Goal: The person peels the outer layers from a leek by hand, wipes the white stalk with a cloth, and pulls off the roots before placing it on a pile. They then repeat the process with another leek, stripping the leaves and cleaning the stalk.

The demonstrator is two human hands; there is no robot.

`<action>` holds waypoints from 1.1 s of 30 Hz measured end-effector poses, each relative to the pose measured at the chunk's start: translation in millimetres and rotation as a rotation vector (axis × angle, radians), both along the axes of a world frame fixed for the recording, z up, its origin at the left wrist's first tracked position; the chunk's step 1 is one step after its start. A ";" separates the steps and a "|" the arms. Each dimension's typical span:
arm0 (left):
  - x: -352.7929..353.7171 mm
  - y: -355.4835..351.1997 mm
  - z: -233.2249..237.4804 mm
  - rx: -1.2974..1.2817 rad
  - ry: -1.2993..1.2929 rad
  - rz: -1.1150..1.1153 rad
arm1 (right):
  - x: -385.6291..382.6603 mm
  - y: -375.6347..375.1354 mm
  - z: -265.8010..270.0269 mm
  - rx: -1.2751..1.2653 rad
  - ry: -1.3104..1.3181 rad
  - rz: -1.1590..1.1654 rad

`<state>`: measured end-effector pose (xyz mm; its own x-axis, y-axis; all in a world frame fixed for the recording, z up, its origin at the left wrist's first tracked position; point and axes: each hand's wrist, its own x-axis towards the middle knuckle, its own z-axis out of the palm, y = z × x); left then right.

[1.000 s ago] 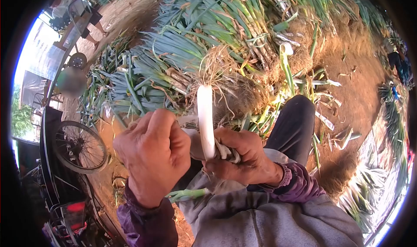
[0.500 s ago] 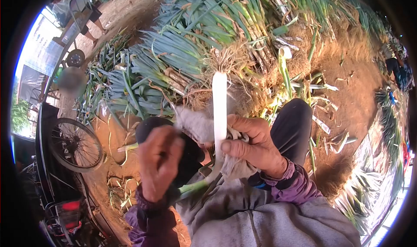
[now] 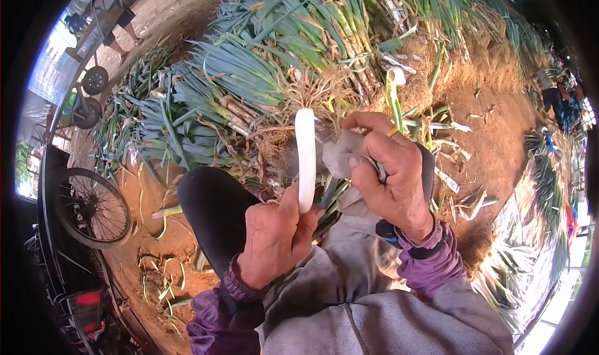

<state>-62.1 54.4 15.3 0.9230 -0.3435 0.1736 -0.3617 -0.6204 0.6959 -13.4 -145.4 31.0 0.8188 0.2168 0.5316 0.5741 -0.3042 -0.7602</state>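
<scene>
we see a peeled white leek (image 3: pixel 305 158) standing nearly upright at the middle of the view, its roots (image 3: pixel 307 93) splayed toward twelve o'clock. our left hand (image 3: pixel 274 239), at seven o'clock, is closed around the lower stalk, which rises between thumb and forefinger; the hand hides what lies below. our right hand (image 3: pixel 393 180), at three o'clock, pinches a bunched grey cloth (image 3: pixel 342 156) between thumb and fingers. the cloth sits just beside the stalk, with a narrow gap showing between them. a yellow band (image 3: pixel 392 132) circles one finger of that hand.

behind the roots, bundled leeks (image 3: pixel 268 18) fill the ground from ten o'clock round to one, green leaves and matted roots together. at three o'clock we find stripped scraps (image 3: pixel 446 179) scattered on the brown soil (image 3: pixel 490 127), and at four o'clock more leeks (image 3: pixel 508 274) laid out on a pale sheet. near nine o'clock stands a spoked wheel (image 3: pixel 93 208). a dark knee (image 3: pixel 209 199) is bent at eight o'clock.
</scene>
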 end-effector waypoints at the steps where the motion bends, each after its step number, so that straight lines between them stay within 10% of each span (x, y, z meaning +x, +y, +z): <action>1: 0.3 -1.7 -0.7 0.018 -0.019 0.018 | 0.8 2.5 -0.6 0.041 -0.006 0.007; 20: 2.3 -16.2 -13.9 0.360 -0.209 0.077 | -12.2 17.5 -11.8 -0.214 -0.045 -0.092; 33: 2.9 -10.1 -15.3 0.132 -0.162 0.049 | 0.8 8.5 -21.9 -0.144 -0.162 -0.222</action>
<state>-59.2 44.3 0.0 0.9028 -0.3284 0.2777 -0.4295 -0.7220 0.5425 -12.5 -137.0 9.0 0.7613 0.1251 0.6362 0.5921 -0.5338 -0.6037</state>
